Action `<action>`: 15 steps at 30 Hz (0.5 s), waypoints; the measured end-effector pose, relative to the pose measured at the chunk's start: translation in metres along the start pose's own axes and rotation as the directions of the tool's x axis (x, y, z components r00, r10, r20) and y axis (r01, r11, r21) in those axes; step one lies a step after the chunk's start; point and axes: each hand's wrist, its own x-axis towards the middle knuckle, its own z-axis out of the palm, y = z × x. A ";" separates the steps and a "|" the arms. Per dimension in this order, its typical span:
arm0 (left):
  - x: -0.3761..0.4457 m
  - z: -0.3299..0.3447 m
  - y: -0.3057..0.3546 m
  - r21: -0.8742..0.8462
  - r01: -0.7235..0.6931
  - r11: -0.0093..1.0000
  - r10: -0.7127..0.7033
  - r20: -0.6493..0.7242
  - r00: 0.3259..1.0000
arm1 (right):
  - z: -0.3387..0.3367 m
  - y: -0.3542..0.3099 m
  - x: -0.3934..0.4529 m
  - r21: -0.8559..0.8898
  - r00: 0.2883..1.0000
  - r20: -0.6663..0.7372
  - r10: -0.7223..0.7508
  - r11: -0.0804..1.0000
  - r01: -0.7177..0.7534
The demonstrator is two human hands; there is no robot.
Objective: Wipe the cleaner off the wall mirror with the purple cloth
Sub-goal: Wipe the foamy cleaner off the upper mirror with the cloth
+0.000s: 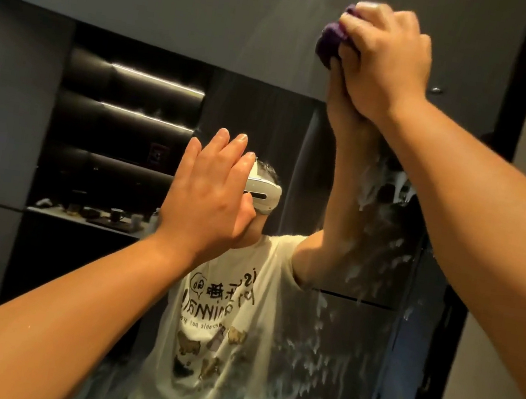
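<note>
The right hand (381,63) grips the bunched purple cloth (329,43) against the upper right of the wall mirror (214,14). The left hand (211,191), fingers straight, lies flat toward the glass, holding nothing. Risk: foamy cleaner (382,190) runs down the right side, so a wadded cloth may smear it or leave streaks. No containers are clearly discernible.

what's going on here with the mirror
A person is wiping a wall mirror. The right hand grips a bunched purple cloth against the upper glass, while the left hand is raised flat with straight fingers. White cleaner streaks remain on the right and lower glass.
</note>
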 end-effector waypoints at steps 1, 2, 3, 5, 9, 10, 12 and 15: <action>0.000 0.000 0.001 -0.003 0.001 1.000 -0.001 -0.002 1.000 | 0.002 -0.011 -0.022 0.017 0.997 -0.019 -0.069 0.997 0.069; 0.000 0.000 0.001 -0.008 0.004 1.000 -0.004 -0.004 1.000 | 0.004 -0.021 -0.045 0.044 0.989 -0.044 -0.142 0.989 0.144; 0.000 -0.001 0.001 -0.013 0.004 1.000 -0.004 -0.005 1.000 | 0.007 -0.029 -0.072 0.068 0.978 -0.074 -0.196 0.977 0.201; 0.000 -0.002 0.002 -0.023 0.003 1.000 -0.003 -0.010 1.000 | 0.016 -0.040 -0.126 0.107 0.952 -0.137 -0.272 0.952 0.288; 0.001 -0.001 0.006 -0.017 -0.006 1.000 0.006 -0.022 1.000 | 0.019 -0.053 -0.226 0.151 0.925 -0.059 -0.375 0.913 0.379; 0.001 0.000 0.006 -0.013 -0.008 1.000 0.008 -0.022 1.000 | 0.019 -0.055 -0.248 0.159 0.912 -0.030 -0.408 0.899 0.408; 0.002 -0.001 0.005 -0.008 -0.010 1.000 0.010 -0.016 1.000 | 0.013 -0.058 -0.287 0.181 0.872 0.045 -0.488 0.862 0.473; 0.002 -0.002 0.007 -0.005 -0.008 1.000 0.008 -0.011 1.000 | 0.006 -0.051 -0.300 0.227 0.823 0.074 -0.563 0.813 0.536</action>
